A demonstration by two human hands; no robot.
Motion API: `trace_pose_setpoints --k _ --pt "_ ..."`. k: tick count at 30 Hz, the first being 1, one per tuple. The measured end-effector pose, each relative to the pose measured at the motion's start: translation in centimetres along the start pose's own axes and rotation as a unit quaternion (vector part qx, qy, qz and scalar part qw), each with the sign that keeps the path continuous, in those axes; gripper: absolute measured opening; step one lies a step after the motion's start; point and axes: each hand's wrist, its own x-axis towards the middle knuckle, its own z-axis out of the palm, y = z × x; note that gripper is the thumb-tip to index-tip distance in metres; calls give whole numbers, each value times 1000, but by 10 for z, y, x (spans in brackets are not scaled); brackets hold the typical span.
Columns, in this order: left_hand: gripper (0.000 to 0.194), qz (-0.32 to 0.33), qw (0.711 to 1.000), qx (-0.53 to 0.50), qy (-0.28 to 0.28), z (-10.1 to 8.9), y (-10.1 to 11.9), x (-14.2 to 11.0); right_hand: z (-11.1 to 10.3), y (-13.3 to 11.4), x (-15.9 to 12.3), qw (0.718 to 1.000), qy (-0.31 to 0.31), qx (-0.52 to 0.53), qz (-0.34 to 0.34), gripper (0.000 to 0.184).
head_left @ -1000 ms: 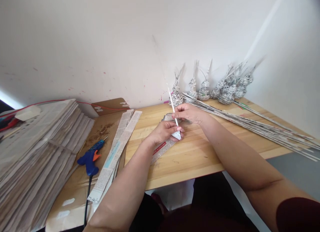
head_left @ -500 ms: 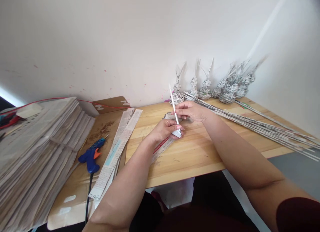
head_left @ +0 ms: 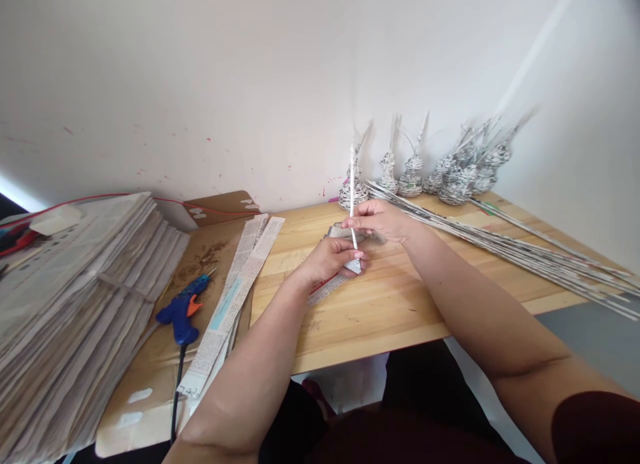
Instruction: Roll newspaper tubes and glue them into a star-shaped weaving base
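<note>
Table: 1 wooden tabletop (head_left: 400,317), spanning the middle and right, running along the wall (head_left: 225,84).
Stack: 1 tall newspaper stack (head_left: 95,304), filling the far left, a band crossing it.
Cardboard: 1 brown sheet (head_left: 120,404), lying between stack and tabletop.
Rods: 1 loose bundle of thin paper rods (head_left: 480,241), lying across the right side; overlapping, so I'm not getting an exact count.
Woven pieces: 3 woven figures (head_left: 411,177) standing apart by the wall, plus 1 crowded woven cluster (head_left: 457,177) to their right; can't tell how many it's holding.
Strips: at least 2 newspaper strips (head_left: 240,294), overlapping beside the glue gun.
Glue gun: 1, blue glue gun (head_left: 183,311) with orange trigger, lying on the cardboard.
Left hand: 1 left hand (head_left: 327,259), forearm reaching up from lower left; thumb and fingers closing together on the tube's lower end.
Right hand: 1 right hand (head_left: 383,221), forearm angling in from lower right, fingers pointing left; I'm pinching the tube just above my left.
Tube: 1 white paper tube (head_left: 352,177), standing near upright between my fingertips above the table.
Flap: 1 white paper flap (head_left: 353,266), showing at the tube's lower end.
</note>
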Motion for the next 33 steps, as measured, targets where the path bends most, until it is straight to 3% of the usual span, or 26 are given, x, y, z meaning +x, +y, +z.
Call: trace_pose_setpoints --k 3,9,15,19,21,29,31,33 --pt "50 -4 1000 -2 2 0 0 0 2 0 0 999 48 -1 6 32" --pt "49 -1 1000 2 -8 -2 -1 0 -1 -2 -3 999 -43 6 10 37" --pt "48 2 1000 -1 0 -1 0 -1 -1 2 1 997 68 40 12 35" --pt "49 -3 1000 -6 -6 -1 3 -1 -7 6 1 996 -45 73 31 38" --pt "50 -3 1000 -8 -9 -1 3 -2 -9 8 1 995 -68 73 28 36" --pt "48 2 1000 -21 -15 -1 2 -1 2 10 7 995 69 78 4 34" --pt "48 2 1000 -17 -16 -2 2 -1 2 7 5 995 63 81 4 34" --pt "48 0 1000 -12 -15 -2 2 -1 -1 5 2 997 12 69 16 33"
